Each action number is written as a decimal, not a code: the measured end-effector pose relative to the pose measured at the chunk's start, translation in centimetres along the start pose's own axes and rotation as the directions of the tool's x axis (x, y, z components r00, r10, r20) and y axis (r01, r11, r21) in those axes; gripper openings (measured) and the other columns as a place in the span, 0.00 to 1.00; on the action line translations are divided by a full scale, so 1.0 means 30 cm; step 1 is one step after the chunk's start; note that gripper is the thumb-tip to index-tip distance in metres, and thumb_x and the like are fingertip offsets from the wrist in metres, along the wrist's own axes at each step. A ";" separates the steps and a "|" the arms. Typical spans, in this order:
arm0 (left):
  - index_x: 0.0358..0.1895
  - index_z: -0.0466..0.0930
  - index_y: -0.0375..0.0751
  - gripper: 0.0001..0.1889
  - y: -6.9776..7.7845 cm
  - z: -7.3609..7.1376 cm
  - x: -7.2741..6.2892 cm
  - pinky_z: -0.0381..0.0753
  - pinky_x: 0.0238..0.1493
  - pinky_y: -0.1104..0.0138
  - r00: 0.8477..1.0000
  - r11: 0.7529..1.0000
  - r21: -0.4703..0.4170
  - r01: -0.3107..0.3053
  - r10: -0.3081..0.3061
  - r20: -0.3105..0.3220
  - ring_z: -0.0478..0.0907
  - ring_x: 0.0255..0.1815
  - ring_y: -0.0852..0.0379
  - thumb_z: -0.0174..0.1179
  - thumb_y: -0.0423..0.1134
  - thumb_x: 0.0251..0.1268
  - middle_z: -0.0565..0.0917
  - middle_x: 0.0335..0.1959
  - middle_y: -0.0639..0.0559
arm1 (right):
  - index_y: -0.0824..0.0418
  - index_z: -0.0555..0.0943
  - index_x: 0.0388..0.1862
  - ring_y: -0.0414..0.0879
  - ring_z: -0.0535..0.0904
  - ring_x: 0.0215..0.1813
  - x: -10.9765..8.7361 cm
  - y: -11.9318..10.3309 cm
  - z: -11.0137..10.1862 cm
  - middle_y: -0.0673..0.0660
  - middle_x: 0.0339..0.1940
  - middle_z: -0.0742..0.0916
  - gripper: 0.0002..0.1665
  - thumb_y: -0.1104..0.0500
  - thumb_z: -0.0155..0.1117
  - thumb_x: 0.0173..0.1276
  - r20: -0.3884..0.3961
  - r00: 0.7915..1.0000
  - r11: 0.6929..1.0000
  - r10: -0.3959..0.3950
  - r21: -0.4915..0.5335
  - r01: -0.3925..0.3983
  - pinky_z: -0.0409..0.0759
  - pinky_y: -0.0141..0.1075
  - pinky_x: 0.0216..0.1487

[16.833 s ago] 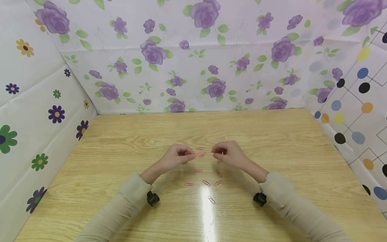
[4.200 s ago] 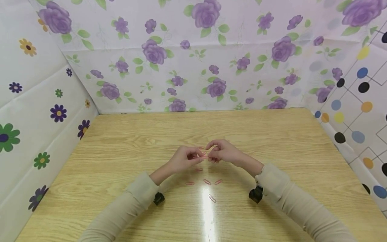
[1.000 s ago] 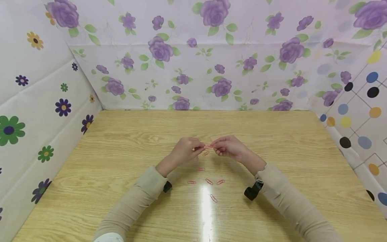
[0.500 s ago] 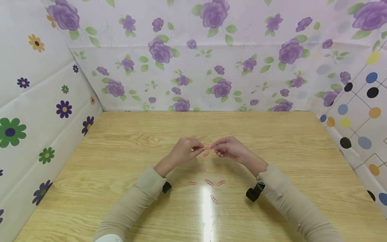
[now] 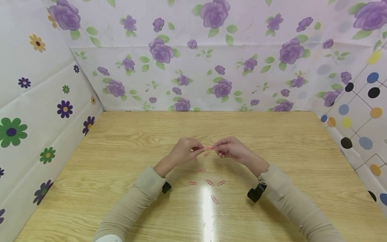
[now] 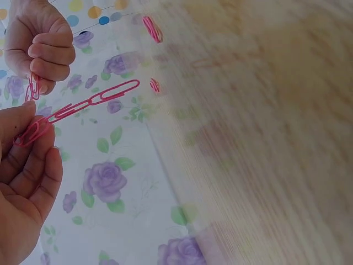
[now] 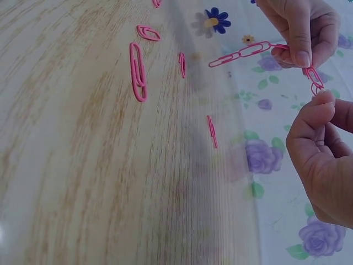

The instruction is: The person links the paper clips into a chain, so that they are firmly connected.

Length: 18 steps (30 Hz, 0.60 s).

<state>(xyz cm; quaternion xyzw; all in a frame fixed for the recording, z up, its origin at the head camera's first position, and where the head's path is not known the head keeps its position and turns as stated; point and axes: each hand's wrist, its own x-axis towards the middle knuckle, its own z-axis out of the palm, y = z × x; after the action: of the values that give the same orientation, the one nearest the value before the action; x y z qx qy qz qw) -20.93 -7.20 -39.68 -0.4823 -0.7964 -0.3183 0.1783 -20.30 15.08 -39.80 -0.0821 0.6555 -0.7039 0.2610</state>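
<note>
My left hand (image 5: 185,151) pinches a chain of pink paper clips (image 6: 91,101) between thumb and fingers. One end of the chain dangles below that hand, over the table. My right hand (image 5: 232,148) faces it and pinches a pink paper clip (image 7: 314,81) stretched across the small gap between the hands. In the right wrist view this clip meets the chain at the left fingertips. Where they join is partly covered by the fingers, so I cannot tell whether they are hooked. Just under the hands, a loose paper clip (image 5: 206,154) lies on the table.
Nearer to me on the wooden table (image 5: 121,161) lie several loose pink paper clips, among them one in the middle (image 5: 210,182) and the closest one (image 5: 214,199). A purple-flowered cloth (image 5: 193,77) hangs behind the table, with patterned cloths at both sides.
Since the oldest frame the hands have come together, and some clips at the right and back of the group have left the table. Over the last second the hands have barely moved.
</note>
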 end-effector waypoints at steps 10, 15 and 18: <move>0.23 0.80 0.36 0.05 0.001 -0.021 -0.003 0.78 0.30 0.71 0.979 0.961 -0.198 0.195 -0.177 0.105 0.77 0.23 0.61 0.62 0.28 0.55 0.81 0.21 0.50 | 0.76 0.76 0.42 0.41 0.73 0.27 -0.020 -0.004 -0.007 0.56 0.26 0.80 0.10 0.71 0.50 0.66 0.029 1.000 1.000 -0.008 -0.028 0.009 0.73 0.32 0.30; 0.21 0.75 0.32 0.07 -0.009 -0.019 -0.002 0.80 0.38 0.65 0.917 0.765 -0.506 0.398 -0.337 0.211 0.81 0.32 0.46 0.58 0.23 0.55 0.82 0.30 0.40 | 0.73 0.78 0.39 0.41 0.74 0.26 -0.019 -0.010 0.007 0.56 0.26 0.80 0.09 0.71 0.51 0.65 0.026 1.000 0.999 -0.011 -0.041 0.012 0.75 0.31 0.30; 0.21 0.71 0.30 0.08 -0.016 -0.019 -0.005 0.80 0.40 0.57 0.877 0.610 -0.635 0.474 -0.393 0.277 0.80 0.35 0.38 0.56 0.21 0.55 0.81 0.33 0.34 | 0.76 0.76 0.41 0.41 0.74 0.27 -0.014 -0.011 0.016 0.55 0.26 0.80 0.10 0.70 0.50 0.66 0.031 0.999 0.998 -0.015 -0.055 0.016 0.75 0.31 0.30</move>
<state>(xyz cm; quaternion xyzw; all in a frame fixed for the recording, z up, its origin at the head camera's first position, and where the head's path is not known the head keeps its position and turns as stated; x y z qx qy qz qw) -21.29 -7.85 -39.50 -0.3226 -0.7221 -0.5959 -0.1395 -19.80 14.85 -39.33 -0.1050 0.6699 -0.6862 0.2631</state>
